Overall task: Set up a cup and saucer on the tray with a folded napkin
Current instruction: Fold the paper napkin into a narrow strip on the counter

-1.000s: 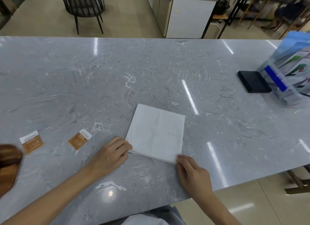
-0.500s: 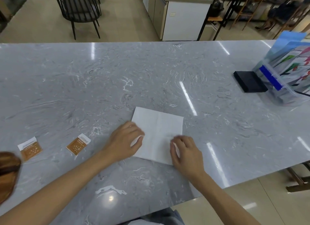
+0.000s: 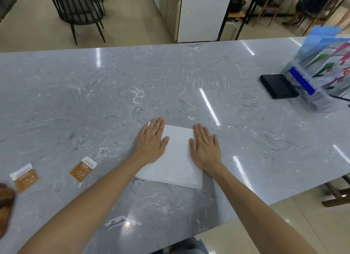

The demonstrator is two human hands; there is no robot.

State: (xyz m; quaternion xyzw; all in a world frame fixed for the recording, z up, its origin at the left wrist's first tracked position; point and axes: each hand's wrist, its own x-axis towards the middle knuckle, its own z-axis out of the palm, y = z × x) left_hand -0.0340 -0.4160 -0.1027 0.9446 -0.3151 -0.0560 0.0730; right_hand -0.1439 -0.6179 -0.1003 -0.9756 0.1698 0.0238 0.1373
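A white folded napkin [image 3: 175,159] lies flat on the grey marble counter [image 3: 132,94], near its front edge. My left hand [image 3: 152,142] rests palm down on the napkin's left side, fingers stretched out. My right hand [image 3: 205,146] lies flat on its right side in the same way. Neither hand grips anything. No cup or saucer is in view. A brown wooden edge [image 3: 5,206] at the far left may be the tray; I cannot tell.
Two small orange-and-white sachets [image 3: 82,168] [image 3: 25,177] lie on the counter to the left. A black flat box [image 3: 278,86] and a clear holder with leaflets [image 3: 320,72] stand at the right. A dark chair [image 3: 79,9] and a cabinet [image 3: 197,15] stand beyond the counter.
Both hands slid forward from the napkin's near corners onto its top and flattened out, palms down. The napkin has stayed in place.
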